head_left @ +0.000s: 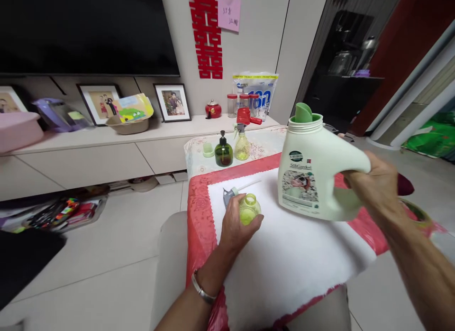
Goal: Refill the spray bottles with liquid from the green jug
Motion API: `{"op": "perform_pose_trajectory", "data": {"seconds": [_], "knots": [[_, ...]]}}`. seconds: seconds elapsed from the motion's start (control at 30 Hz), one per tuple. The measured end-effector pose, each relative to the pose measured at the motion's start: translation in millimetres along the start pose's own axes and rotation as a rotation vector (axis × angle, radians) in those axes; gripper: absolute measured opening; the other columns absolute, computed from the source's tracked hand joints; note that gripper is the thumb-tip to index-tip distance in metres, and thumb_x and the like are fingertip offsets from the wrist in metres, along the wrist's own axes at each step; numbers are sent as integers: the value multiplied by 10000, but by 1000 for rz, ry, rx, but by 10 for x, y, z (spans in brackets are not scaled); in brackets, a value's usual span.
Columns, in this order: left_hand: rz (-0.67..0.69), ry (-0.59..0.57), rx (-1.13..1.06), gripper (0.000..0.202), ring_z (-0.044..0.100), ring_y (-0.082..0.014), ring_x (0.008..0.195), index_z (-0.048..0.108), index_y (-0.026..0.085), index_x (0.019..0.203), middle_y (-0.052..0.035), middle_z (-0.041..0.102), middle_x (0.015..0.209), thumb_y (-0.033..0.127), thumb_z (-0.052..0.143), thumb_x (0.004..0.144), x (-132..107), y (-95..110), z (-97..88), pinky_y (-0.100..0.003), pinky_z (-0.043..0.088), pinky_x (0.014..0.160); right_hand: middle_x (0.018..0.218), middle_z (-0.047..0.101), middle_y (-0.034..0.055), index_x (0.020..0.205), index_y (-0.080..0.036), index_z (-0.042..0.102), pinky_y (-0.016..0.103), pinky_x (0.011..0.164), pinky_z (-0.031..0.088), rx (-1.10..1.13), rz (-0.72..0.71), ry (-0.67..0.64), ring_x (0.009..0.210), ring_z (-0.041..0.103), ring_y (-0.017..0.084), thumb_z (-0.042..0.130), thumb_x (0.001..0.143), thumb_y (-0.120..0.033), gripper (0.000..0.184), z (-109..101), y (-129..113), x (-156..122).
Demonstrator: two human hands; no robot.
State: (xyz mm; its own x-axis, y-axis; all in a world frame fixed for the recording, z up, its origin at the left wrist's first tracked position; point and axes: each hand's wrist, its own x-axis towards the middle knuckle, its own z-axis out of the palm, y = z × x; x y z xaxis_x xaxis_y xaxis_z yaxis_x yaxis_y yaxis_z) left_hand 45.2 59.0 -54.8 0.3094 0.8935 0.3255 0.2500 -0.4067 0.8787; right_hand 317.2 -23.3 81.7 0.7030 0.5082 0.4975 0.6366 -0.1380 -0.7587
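Note:
My left hand point(236, 223) is wrapped round a small yellow-green bottle point(250, 208) with an open neck, standing on the white cloth point(291, 255). Just behind it lies a grey pump head point(230, 194) with its white tube. My right hand point(377, 184) grips the handle of a large pale-green detergent jug point(313, 172), uncapped, with a green spout insert at the top. The jug is held upright just above the cloth, to the right of the small bottle.
At the table's far end stand a dark green pump bottle point(223, 151), a yellow spray bottle with a red trigger point(242, 136) and a small green cap point(208, 150). A red tablecloth point(199, 212) lies under the white one. A low cabinet point(106, 151) with photo frames runs along the wall.

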Motion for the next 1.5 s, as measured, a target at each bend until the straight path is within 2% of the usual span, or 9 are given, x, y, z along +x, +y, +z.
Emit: {"op": "perform_pose_trajectory", "data": {"seconds": [0.3, 0.53, 0.63, 0.9, 1.1, 1.2, 1.27, 1.37, 1.5], "knots": [[6, 40, -50, 433, 597, -299, 1219, 586, 181, 1259, -138, 655, 1257, 445, 378, 986, -24, -57, -67, -509, 447, 1073, 657, 574, -9, 834, -174, 663, 281, 589, 438, 137, 63, 55, 618, 498, 157, 596, 571, -345, 321, 596, 401, -201], [-58, 290, -107, 342, 629, -263, 1152, 640, 225, 1146, -111, 678, 1191, 389, 376, 1003, 17, -61, -123, -458, 499, 1029, 627, 563, -16, 810, -174, 652, 278, 573, 427, 156, 94, 49, 596, 496, 157, 597, 584, -338, 284, 689, 569, -246], [-98, 316, -90, 261, 631, -242, 1141, 638, 224, 1120, -105, 675, 1187, 338, 461, 966, 74, -19, -188, -429, 516, 995, 620, 566, -15, 815, -177, 661, 282, 574, 427, 141, 92, 58, 595, 496, 162, 599, 571, -344, 302, 679, 584, -244], [-175, 46, 56, 217, 671, -237, 1033, 680, 212, 1023, -85, 690, 1114, 209, 587, 827, 322, 86, -488, -394, 545, 870, 657, 590, -6, 873, -183, 677, 280, 579, 416, 99, 113, 52, 607, 504, 163, 618, 587, -376, 350, 654, 567, -276], [-83, -118, 426, 296, 663, -268, 1096, 666, 192, 1118, -108, 686, 1153, 189, 591, 831, 476, -38, -688, -412, 544, 894, 831, 697, 45, 1026, -174, 699, 301, 598, 460, 73, 150, -53, 718, 618, 216, 665, 693, -510, 474, 629, 674, -378], [-42, -198, 472, 377, 651, -275, 1132, 646, 183, 1164, -114, 687, 1174, 147, 619, 790, 520, -111, -686, -424, 531, 954, 893, 727, 70, 1042, -191, 726, 346, 637, 486, 23, 153, -143, 770, 654, 263, 708, 676, -580, 535, 504, 724, -479], [1, -254, 499, 425, 636, -275, 1165, 636, 186, 1191, -112, 681, 1222, 127, 630, 770, 545, -153, -653, -421, 513, 1000, 1065, 735, 87, 1194, -226, 707, 408, 745, 529, -6, 122, -183, 894, 684, 308, 725, 674, -611, 648, 379, 724, -579], [48, -311, 533, 481, 601, -278, 1228, 620, 179, 1244, -125, 649, 1316, 118, 632, 767, 583, -210, -589, -415, 475, 1059, 1330, 650, 105, 1456, -261, 546, 532, 956, 518, -21, 105, -124, 1126, 653, 371, 711, 702, -674, 875, 185, 699, -799], [36, -335, 590, 465, 604, -292, 1224, 606, 197, 1292, -134, 665, 1308, 166, 608, 828, 631, -245, -502, -439, 465, 1050, 1299, 668, 99, 1477, -265, 525, 547, 965, 552, 41, 201, -37, 1096, 679, 360, 715, 721, -695, 890, 13, 720, -1167]]}}
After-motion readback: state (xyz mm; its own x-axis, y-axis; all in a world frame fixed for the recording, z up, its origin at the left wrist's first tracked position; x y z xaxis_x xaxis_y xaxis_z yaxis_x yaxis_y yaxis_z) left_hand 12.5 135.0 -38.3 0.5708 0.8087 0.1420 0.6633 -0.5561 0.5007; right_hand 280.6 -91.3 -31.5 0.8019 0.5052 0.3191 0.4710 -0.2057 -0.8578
